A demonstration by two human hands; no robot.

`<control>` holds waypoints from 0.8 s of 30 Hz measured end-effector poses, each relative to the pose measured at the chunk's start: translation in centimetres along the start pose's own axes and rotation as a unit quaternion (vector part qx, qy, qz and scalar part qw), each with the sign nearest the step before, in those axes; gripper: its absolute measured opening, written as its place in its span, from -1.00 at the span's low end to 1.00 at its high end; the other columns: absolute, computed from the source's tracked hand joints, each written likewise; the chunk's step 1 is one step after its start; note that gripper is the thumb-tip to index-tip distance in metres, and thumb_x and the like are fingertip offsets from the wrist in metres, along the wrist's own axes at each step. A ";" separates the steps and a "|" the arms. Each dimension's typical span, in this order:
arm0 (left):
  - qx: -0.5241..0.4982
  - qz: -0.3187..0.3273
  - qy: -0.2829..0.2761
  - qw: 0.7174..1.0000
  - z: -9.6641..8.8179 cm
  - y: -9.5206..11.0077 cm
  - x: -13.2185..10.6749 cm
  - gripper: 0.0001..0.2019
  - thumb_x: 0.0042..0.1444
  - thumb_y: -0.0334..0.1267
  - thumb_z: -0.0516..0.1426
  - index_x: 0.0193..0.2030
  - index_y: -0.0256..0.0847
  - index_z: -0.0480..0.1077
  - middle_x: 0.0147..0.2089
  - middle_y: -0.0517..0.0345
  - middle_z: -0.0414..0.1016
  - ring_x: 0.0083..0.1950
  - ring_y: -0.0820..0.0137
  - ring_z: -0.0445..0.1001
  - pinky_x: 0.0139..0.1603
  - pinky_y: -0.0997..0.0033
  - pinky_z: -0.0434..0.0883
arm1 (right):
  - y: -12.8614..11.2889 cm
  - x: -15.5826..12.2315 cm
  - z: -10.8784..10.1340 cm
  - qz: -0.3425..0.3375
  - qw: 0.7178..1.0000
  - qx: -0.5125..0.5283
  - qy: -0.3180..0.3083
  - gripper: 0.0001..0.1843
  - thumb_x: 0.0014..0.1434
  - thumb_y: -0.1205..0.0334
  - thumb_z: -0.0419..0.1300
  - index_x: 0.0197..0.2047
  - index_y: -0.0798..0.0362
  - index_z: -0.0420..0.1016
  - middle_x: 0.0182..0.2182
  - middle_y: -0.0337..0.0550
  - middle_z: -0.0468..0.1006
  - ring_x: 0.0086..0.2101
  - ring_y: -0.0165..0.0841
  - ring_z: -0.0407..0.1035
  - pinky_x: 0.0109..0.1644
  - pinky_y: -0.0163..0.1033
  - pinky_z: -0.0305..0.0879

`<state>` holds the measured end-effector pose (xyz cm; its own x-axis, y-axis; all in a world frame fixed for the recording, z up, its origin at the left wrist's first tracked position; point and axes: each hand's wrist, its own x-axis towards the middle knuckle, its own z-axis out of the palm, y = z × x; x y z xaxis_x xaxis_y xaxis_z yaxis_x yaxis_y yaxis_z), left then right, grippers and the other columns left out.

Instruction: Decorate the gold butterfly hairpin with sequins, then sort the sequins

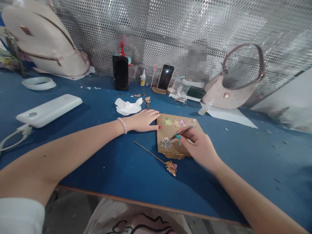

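Note:
My right hand [198,144] pinches a pair of tweezers [184,130], whose tips reach into a pile of multicoloured rhinestones [167,143] on a piece of cardboard [174,152]. Green stones [168,121], pale stones [176,123] and pink stones [184,123] lie in small heaps along its far side. Fingers stretched out, my left hand [145,121] lies flat at the cardboard's left edge. In front of the cardboard, a hairpin [171,167] with a gold butterfly and a pink stone lies on the blue table. Whether the tweezers grip a stone is too small to tell.
Crumpled white tissue [128,106] and another gold hair ornament [147,99] lie beyond my left hand. A power bank [50,110] sits at left. Two phones [121,73], a glue bottle [143,78] and a handbag [229,92] stand along the perforated metal panel. A second bottle [206,107] lies tilted.

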<state>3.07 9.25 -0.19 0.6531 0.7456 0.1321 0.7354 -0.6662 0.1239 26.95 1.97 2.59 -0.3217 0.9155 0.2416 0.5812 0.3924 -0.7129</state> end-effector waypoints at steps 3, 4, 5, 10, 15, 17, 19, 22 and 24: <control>-0.001 0.000 -0.002 1.000 -0.1 0.0 0.0 -0.29 0.20 0.21 -0.19 0.31 -0.30 -0.03 0.35 -0.08 -0.05 0.34 0.22 -0.07 0.28 0.20 -0.02 | 0.2 0.3 -0.7 -0.002 0.999 0.037 0.020 -0.84 0.04 0.22 0.14 -0.27 0.05 0.42 -0.42 -0.14 0.55 -0.45 -0.34 0.44 -0.36 -0.21 0.39; -0.001 0.000 -0.003 1.000 -0.1 0.0 0.0 -0.29 0.20 0.21 -0.19 0.31 -0.31 -0.03 0.35 -0.09 -0.05 0.34 0.22 -0.07 0.28 0.20 -0.02 | 0.4 0.5 -1.0 -0.004 0.998 0.052 0.030 -0.83 0.02 0.20 0.17 -0.28 0.05 0.42 -0.41 -0.13 0.56 -0.42 -0.32 0.45 -0.33 -0.20 0.40; 0.000 -0.001 -0.006 1.000 -0.2 0.1 0.0 -0.29 0.20 0.20 -0.19 0.31 -0.32 -0.03 0.35 -0.09 -0.06 0.34 0.22 -0.07 0.29 0.19 -0.02 | 0.6 0.7 -1.4 -0.004 0.997 0.067 0.043 -0.81 0.00 0.18 0.19 -0.29 0.05 0.42 -0.40 -0.12 0.56 -0.40 -0.31 0.46 -0.32 -0.20 0.40; -0.005 -0.007 -0.012 1.000 -0.4 0.3 -0.1 -0.30 0.21 0.19 -0.18 0.31 -0.30 -0.04 0.35 -0.09 -0.07 0.34 0.20 -0.07 0.29 0.17 -0.02 | 2.4 1.8 -4.0 0.028 0.991 0.101 0.088 -0.80 -0.09 0.18 0.24 -0.34 0.03 0.40 -0.51 -0.21 0.51 -0.54 -0.39 0.38 -0.41 -0.24 0.38; -0.007 -0.006 -0.012 1.000 -0.4 0.3 0.0 -0.30 0.20 0.20 -0.18 0.31 -0.29 -0.04 0.35 -0.08 -0.08 0.34 0.20 -0.07 0.29 0.17 -0.02 | 5.0 2.8 -6.2 0.062 0.986 0.104 0.113 -0.84 -0.16 0.22 0.23 -0.42 0.01 0.40 -0.58 -0.27 0.46 -0.55 -0.39 0.36 -0.41 -0.23 0.36; -0.004 -0.005 -0.012 1.000 -0.5 0.4 0.0 -0.31 0.21 0.18 -0.17 0.30 -0.30 -0.03 0.35 -0.09 -0.06 0.34 0.20 -0.06 0.29 0.18 -0.02 | 5.9 3.1 -6.6 0.071 0.987 0.093 0.106 -0.85 -0.20 0.24 0.22 -0.44 0.01 0.40 -0.57 -0.26 0.47 -0.55 -0.38 0.36 -0.41 -0.22 0.36; -0.003 -0.008 -0.015 1.000 -0.6 0.5 0.0 -0.32 0.21 0.16 -0.15 0.30 -0.32 -0.02 0.35 -0.10 -0.06 0.34 0.20 -0.06 0.30 0.18 -0.02 | 6.6 3.2 -6.8 0.079 0.989 0.075 0.101 -0.85 -0.20 0.25 0.20 -0.44 0.01 0.40 -0.57 -0.25 0.47 -0.55 -0.36 0.37 -0.40 -0.19 0.36; -0.004 -0.013 -0.020 1.000 -0.7 0.6 -0.1 -0.32 0.22 0.16 -0.15 0.30 -0.32 -0.03 0.35 -0.10 -0.07 0.34 0.19 -0.06 0.29 0.16 -0.02 | 7.4 3.3 -7.0 0.086 0.991 0.031 0.100 -0.84 -0.17 0.28 0.16 -0.40 0.01 0.39 -0.55 -0.25 0.47 -0.53 -0.34 0.39 -0.34 -0.15 0.36; -0.005 -0.011 -0.020 1.000 -0.8 0.6 -0.2 -0.32 0.22 0.16 -0.16 0.30 -0.32 -0.03 0.35 -0.10 -0.07 0.34 0.18 -0.06 0.29 0.16 -0.01 | 7.8 3.3 -7.1 0.084 0.991 0.001 0.100 -0.83 -0.14 0.28 0.14 -0.37 0.01 0.39 -0.52 -0.24 0.49 -0.50 -0.32 0.41 -0.29 -0.13 0.36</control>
<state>3.26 8.73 0.61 0.6431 0.7605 0.0894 0.7485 -0.6490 0.1362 35.73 8.68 2.53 -0.0654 0.9675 0.2444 0.6122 0.2323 -0.7558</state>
